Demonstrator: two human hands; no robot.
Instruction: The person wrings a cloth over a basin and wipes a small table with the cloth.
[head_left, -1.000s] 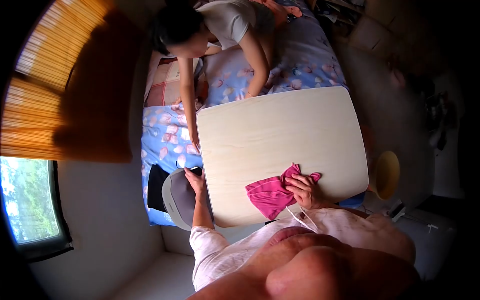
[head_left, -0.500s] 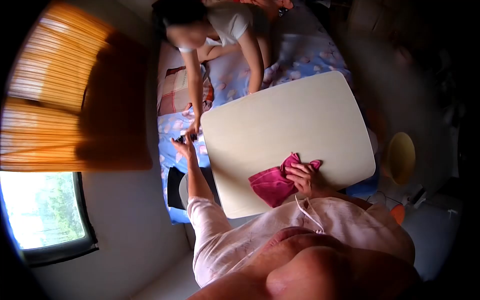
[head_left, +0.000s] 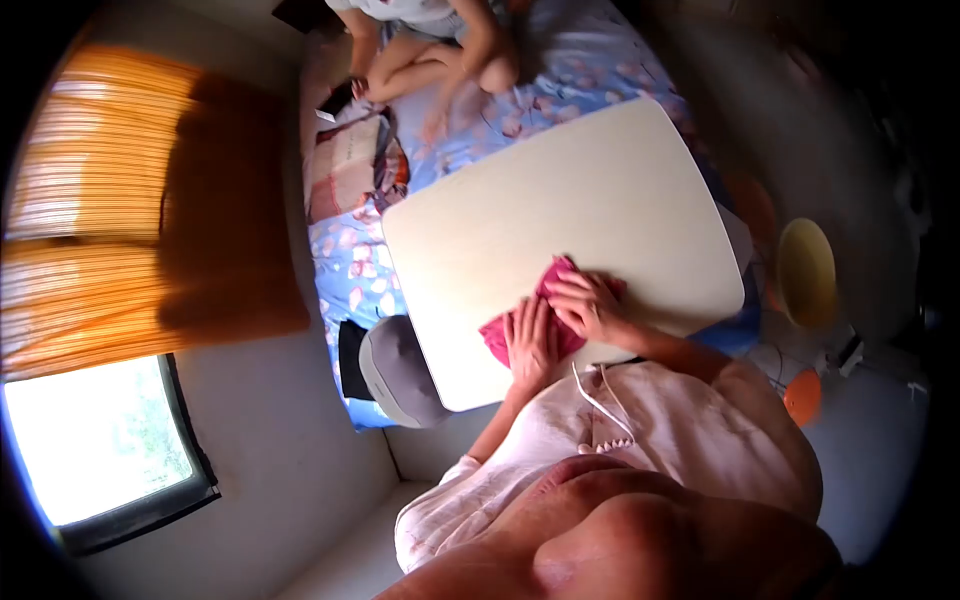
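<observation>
A crumpled magenta cloth (head_left: 494, 338) lies on a cream tabletop (head_left: 560, 190) with rounded corners, close to its near edge. My left hand (head_left: 532, 342) rests flat on the cloth's left part, fingers spread. Beside it, my right hand (head_left: 588, 308) curls its fingers over the upper right of the cloth. Folds of the fabric show between the two hands and past the right fingertips.
The table stands on a bed with a blue floral sheet (head_left: 352, 255). Across it sits a person (head_left: 435, 60) with crossed legs. A grey rounded object (head_left: 402, 370) is left of the table; a yellow basin (head_left: 806, 272) is right. A plaid item (head_left: 345, 165) lies far left.
My left hand has come from the other person's hand at the table's left side onto the cloth. The person has drawn back, and the dark object between our hands is gone from there.
</observation>
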